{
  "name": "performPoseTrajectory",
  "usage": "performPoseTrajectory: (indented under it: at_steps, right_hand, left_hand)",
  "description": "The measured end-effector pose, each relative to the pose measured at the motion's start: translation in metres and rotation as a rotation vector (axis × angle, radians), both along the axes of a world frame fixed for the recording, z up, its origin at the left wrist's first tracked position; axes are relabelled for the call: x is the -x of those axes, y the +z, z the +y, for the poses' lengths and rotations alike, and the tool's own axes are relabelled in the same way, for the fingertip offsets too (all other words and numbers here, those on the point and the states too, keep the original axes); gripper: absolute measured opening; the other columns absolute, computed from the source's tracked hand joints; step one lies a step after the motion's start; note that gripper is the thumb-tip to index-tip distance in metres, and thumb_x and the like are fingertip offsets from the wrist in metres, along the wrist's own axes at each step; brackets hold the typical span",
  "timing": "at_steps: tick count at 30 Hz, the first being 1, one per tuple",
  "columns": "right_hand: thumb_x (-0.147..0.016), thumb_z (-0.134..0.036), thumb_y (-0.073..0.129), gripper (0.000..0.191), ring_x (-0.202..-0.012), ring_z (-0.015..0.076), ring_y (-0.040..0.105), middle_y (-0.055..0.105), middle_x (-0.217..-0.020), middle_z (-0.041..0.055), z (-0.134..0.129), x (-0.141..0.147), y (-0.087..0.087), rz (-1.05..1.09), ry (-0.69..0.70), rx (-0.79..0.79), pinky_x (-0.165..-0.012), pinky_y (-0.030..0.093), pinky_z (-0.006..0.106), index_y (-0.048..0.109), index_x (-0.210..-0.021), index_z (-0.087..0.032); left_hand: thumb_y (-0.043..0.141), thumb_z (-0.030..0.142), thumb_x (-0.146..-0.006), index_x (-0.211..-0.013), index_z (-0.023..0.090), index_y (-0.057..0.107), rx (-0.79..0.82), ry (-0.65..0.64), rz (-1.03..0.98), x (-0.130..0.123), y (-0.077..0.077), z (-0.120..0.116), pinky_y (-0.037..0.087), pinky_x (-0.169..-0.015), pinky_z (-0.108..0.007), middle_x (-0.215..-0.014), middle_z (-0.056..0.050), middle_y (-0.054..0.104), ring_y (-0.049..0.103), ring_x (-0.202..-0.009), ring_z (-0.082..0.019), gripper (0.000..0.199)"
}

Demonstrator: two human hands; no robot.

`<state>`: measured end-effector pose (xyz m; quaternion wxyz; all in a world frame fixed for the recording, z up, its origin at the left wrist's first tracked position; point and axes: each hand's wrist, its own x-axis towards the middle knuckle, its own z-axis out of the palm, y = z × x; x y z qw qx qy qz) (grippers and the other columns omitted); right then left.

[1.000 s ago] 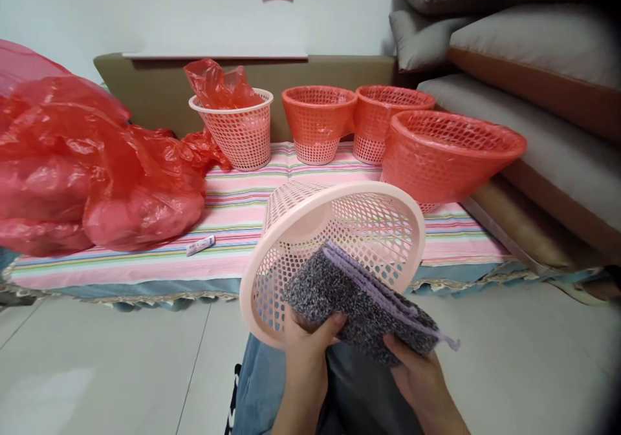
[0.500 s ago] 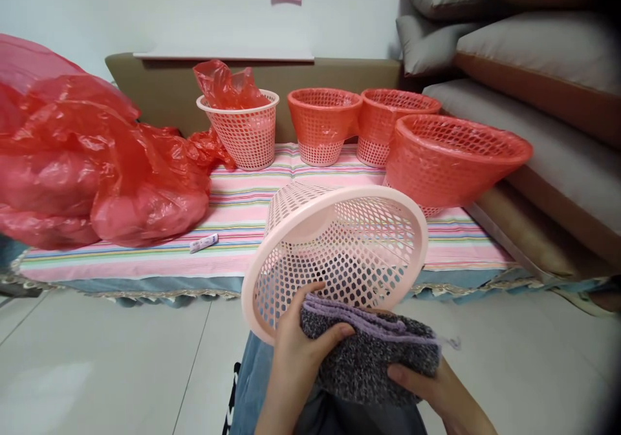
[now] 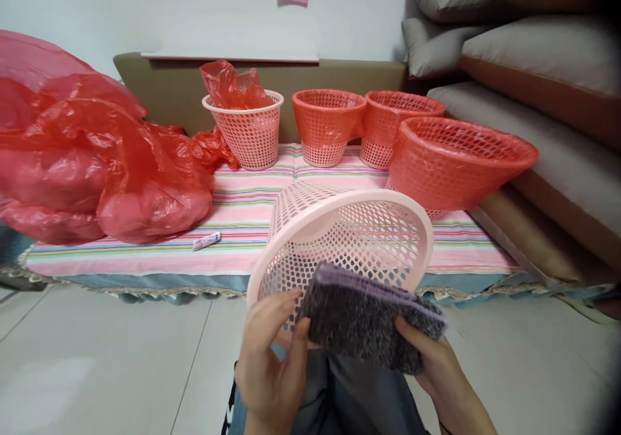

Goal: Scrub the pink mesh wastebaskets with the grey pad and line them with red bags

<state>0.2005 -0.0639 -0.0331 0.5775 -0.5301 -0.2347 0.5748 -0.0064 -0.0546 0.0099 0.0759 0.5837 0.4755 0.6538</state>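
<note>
A folded dark grey cloth (image 3: 363, 322) with a lilac edge is gripped at its right end by my right hand (image 3: 434, 357), thumb on the near face. At the cloth's left end my left hand (image 3: 274, 357) has its fingers apart, close beside the fabric and not wrapped round it. Behind the cloth, a pale pink mesh basket (image 3: 303, 225) lies tipped on its side with its mouth facing me, over the front edge of the bed. The cloth covers part of its lower rim.
Red plastic bags (image 3: 155, 189) are heaped at left. A pink basket (image 3: 250, 134) holds red plastic; red-wrapped baskets (image 3: 323, 125) stand to its right. A small tube (image 3: 206, 241) lies on the striped sheet (image 3: 242, 209). Cushions (image 3: 538, 66) are stacked at right.
My left hand has let go of the cloth and moved left and down. My right hand has raised the cloth slightly toward the basket's mouth. The view has shifted a little.
</note>
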Motion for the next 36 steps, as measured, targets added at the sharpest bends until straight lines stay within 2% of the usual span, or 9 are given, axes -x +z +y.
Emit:
performPoseTrajectory:
  at_steps: [4, 7, 12, 19, 22, 25, 27, 30, 36]
  right_hand:
    - [-0.085, -0.048, 0.065, 0.054, -0.122, 0.0306, 0.061, 0.068, -0.128, 0.0107, 0.053, 0.007, 0.001, -0.447, -0.081, -0.252, -0.108, 0.046, 0.054, 0.060, -0.131, -0.020]
    - [-0.095, -0.037, 0.046, 0.046, -0.124, 0.0294, 0.060, 0.066, -0.130, 0.0126, 0.101, 0.015, 0.002, -0.902, 0.079, -0.488, -0.109, 0.044, 0.054, 0.057, -0.135, -0.017]
    - [-0.081, -0.015, 0.053, 0.054, -0.136, 0.0286, 0.049, 0.057, -0.142, 0.0143, 0.153, 0.044, -0.012, -1.101, 0.416, -0.668, -0.119, 0.034, 0.049, 0.058, -0.134, -0.013]
    - [-0.070, -0.004, 0.054, 0.061, -0.139, 0.0319, 0.045, 0.059, -0.138, 0.0198, 0.155, 0.069, -0.053, -1.297, 0.819, -0.658, -0.117, 0.034, 0.052, 0.060, -0.131, -0.007]
    - [-0.075, -0.020, 0.066, 0.058, -0.137, 0.0332, 0.046, 0.058, -0.140, 0.0189, 0.158, 0.064, -0.047, -1.326, 0.899, -0.642, -0.118, 0.032, 0.051, 0.059, -0.132, -0.009]
    - [-0.071, -0.047, 0.078, 0.069, -0.130, 0.0355, 0.053, 0.061, -0.136, 0.0175, 0.169, 0.059, -0.034, -1.318, 0.964, -0.618, -0.110, 0.042, 0.047, 0.063, -0.128, -0.011]
    - [-0.082, -0.055, 0.067, 0.056, -0.119, 0.0289, 0.062, 0.067, -0.128, 0.0115, 0.179, 0.057, -0.027, -1.302, 0.976, -0.604, -0.101, 0.049, 0.039, 0.067, -0.123, -0.016]
    - [-0.102, -0.041, 0.034, 0.043, -0.114, 0.0201, 0.063, 0.068, -0.126, 0.0077, 0.194, 0.062, -0.027, -1.314, 0.890, -0.582, -0.101, 0.048, 0.034, 0.066, -0.122, -0.019]
    - [-0.095, -0.042, 0.049, 0.053, -0.143, 0.0359, 0.033, 0.046, -0.151, 0.0161, 0.191, 0.085, -0.059, -1.446, 0.734, -0.501, -0.117, 0.024, 0.059, 0.051, -0.142, -0.016]
  left_hand:
    - [0.086, 0.010, -0.064, -0.126, 0.029, 0.055, -0.139, 0.268, 0.080, 0.022, -0.010, 0.017, 0.042, -0.107, -0.048, -0.129, -0.007, 0.061, 0.055, -0.125, -0.028, 0.072]
    - [0.085, 0.019, -0.068, -0.141, 0.028, 0.042, 0.040, 0.187, -0.064, 0.029, -0.019, 0.027, 0.041, -0.110, -0.047, -0.148, -0.013, 0.046, 0.046, -0.137, -0.030, 0.085]
    - [0.069, 0.034, -0.086, -0.123, 0.023, 0.062, 0.396, 0.036, -0.288, 0.025, -0.032, 0.026, 0.046, -0.105, -0.040, -0.125, -0.009, 0.066, 0.062, -0.119, -0.026, 0.040]
    - [0.068, 0.034, -0.086, -0.128, 0.023, 0.062, 0.414, 0.037, -0.339, 0.028, -0.036, 0.025, 0.047, -0.104, -0.039, -0.128, -0.009, 0.066, 0.061, -0.120, -0.027, 0.043]
    - [0.068, 0.034, -0.085, -0.128, 0.023, 0.062, 0.418, 0.061, -0.360, 0.027, -0.034, 0.026, 0.046, -0.105, -0.040, -0.130, -0.009, 0.065, 0.060, -0.122, -0.028, 0.045]
    - [0.068, 0.034, -0.086, -0.127, 0.023, 0.063, 0.410, 0.058, -0.348, 0.024, -0.034, 0.026, 0.044, -0.107, -0.041, -0.128, -0.009, 0.065, 0.060, -0.122, -0.028, 0.043]
    - [0.067, 0.033, -0.086, -0.127, 0.024, 0.063, 0.405, 0.048, -0.335, 0.024, -0.036, 0.026, 0.044, -0.107, -0.042, -0.128, -0.009, 0.065, 0.060, -0.121, -0.028, 0.042]
    - [0.067, 0.032, -0.086, -0.128, 0.024, 0.063, 0.394, 0.070, -0.324, 0.025, -0.041, 0.025, 0.045, -0.107, -0.042, -0.126, -0.009, 0.066, 0.060, -0.121, -0.028, 0.043]
    - [0.068, 0.030, -0.084, -0.126, 0.024, 0.064, 0.409, 0.084, -0.331, 0.028, -0.049, 0.024, 0.047, -0.104, -0.043, -0.122, -0.009, 0.068, 0.063, -0.117, -0.029, 0.043]
